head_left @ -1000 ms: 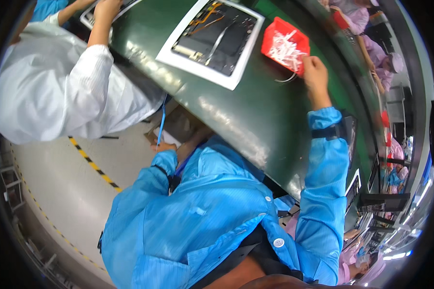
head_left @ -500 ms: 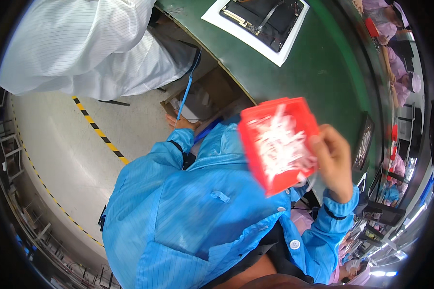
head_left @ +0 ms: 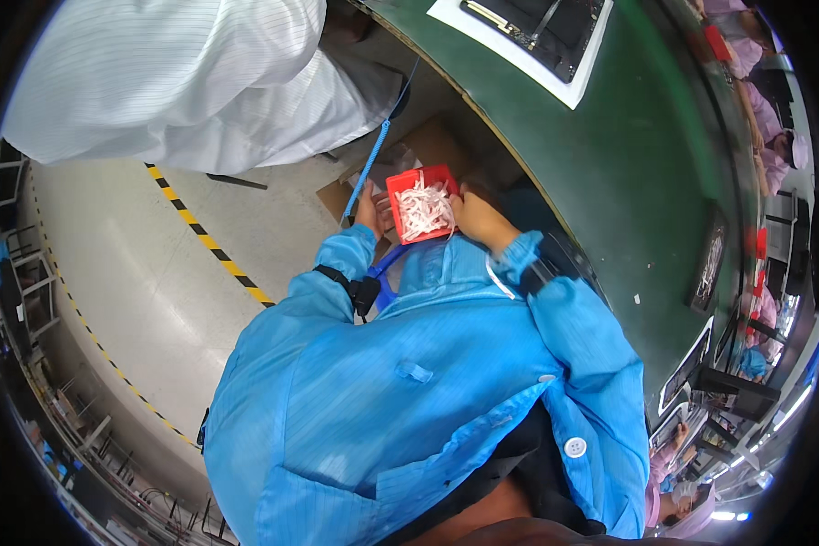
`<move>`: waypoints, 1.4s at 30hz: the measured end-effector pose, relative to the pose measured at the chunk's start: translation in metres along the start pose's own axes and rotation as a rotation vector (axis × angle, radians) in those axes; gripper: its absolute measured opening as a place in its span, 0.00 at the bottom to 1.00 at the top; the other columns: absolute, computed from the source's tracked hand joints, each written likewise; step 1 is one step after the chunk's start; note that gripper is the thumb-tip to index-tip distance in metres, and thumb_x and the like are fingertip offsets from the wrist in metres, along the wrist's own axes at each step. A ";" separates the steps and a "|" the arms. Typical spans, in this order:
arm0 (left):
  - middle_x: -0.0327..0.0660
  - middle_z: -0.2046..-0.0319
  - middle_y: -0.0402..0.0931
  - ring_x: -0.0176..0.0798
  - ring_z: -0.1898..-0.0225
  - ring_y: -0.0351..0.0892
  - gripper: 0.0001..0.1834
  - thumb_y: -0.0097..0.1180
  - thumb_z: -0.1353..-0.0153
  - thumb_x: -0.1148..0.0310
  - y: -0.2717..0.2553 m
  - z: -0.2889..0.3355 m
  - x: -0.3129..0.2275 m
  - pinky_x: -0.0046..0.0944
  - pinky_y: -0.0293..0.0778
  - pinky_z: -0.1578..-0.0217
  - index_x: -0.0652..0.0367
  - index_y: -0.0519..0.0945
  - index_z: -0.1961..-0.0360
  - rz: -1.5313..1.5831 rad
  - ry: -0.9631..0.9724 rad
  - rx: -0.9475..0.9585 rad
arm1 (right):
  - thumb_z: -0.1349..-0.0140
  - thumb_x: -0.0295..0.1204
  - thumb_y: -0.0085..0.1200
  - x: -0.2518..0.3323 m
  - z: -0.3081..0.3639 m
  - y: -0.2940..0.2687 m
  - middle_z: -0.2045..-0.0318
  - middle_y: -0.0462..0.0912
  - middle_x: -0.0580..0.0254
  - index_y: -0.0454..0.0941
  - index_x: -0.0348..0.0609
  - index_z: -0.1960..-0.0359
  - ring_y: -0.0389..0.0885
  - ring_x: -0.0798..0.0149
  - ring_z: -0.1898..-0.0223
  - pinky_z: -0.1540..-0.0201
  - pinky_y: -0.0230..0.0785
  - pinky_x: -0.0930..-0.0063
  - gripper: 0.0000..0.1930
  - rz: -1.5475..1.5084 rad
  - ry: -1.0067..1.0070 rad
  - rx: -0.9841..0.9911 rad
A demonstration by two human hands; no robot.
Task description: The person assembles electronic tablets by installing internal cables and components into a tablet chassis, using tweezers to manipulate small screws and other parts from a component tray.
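Observation:
A small red plastic bin (head_left: 396, 187) is held low in front of my lap, with its open top facing me. Inside lie many thin white strips (head_left: 425, 209), heaped loosely. My right hand (head_left: 479, 218) grips the bin's right side, the wrist bent inward. At the left wall is my left hand (head_left: 370, 209), its fingers against the bin and partly hidden. Just beyond, a cardboard box (head_left: 335, 196) with pale contents stands below the table edge, partly covered by the bin and my hands. A blue coiled cord (head_left: 373, 159) runs down to my left wrist.
The green tabletop (head_left: 601, 200) reaches along the right, bearing an opened flat device (head_left: 541, 36) on a white sheet. Close on the left is a person in a white smock (head_left: 173, 82). Yellow-black tape (head_left: 211, 244) marks the floor. Co-workers in pink (head_left: 764, 118) sit across the table.
My right hand has brought the red bin down, away from me and leftward, from above the table's near edge to the box. My left hand has come up from the box to the bin.

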State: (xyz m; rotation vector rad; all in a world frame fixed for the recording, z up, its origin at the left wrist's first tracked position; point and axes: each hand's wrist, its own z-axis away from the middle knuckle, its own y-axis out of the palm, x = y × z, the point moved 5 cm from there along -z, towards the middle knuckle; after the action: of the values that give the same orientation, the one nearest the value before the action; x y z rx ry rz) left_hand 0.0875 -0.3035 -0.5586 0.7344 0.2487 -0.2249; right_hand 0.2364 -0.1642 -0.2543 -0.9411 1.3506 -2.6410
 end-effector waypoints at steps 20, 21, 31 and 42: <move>0.43 0.47 0.85 0.47 0.45 0.86 0.25 0.57 0.30 0.48 -0.021 -0.002 -0.070 0.57 0.88 0.54 0.52 0.80 0.41 -0.362 -0.151 -0.376 | 0.29 0.46 0.56 -0.016 -0.031 0.036 0.61 0.88 0.46 0.86 0.40 0.54 0.87 0.49 0.56 0.53 0.78 0.57 0.21 0.070 -0.008 0.193; 0.43 0.47 0.85 0.47 0.45 0.86 0.25 0.57 0.30 0.48 -0.022 -0.008 -0.067 0.57 0.88 0.54 0.52 0.80 0.41 -0.349 -0.160 -0.374 | 0.29 0.46 0.56 -0.010 -0.025 0.033 0.61 0.88 0.46 0.86 0.40 0.54 0.87 0.49 0.56 0.53 0.78 0.57 0.21 0.082 -0.003 0.201; 0.62 0.36 0.77 0.60 0.36 0.77 0.43 0.67 0.45 0.37 0.071 0.030 -0.090 0.51 0.71 0.33 0.64 0.84 0.41 -1.863 0.105 -0.688 | 0.28 0.41 0.57 0.002 0.023 0.007 0.69 0.84 0.47 0.80 0.37 0.60 0.82 0.54 0.66 0.60 0.74 0.58 0.16 -0.357 -0.055 0.216; 0.63 0.40 0.78 0.63 0.39 0.78 0.41 0.69 0.48 0.37 0.083 0.063 -0.114 0.52 0.73 0.35 0.55 0.86 0.39 -1.960 0.324 -0.697 | 0.29 0.37 0.55 0.011 0.036 -0.001 0.65 0.84 0.36 0.79 0.33 0.61 0.85 0.37 0.61 0.56 0.75 0.49 0.15 -0.363 -0.185 0.186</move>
State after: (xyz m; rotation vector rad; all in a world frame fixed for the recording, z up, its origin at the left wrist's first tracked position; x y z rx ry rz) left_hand 0.0125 -0.2740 -0.4269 -0.4214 1.2423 -1.7662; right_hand 0.2458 -0.1930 -0.2325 -1.4789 0.9507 -2.7727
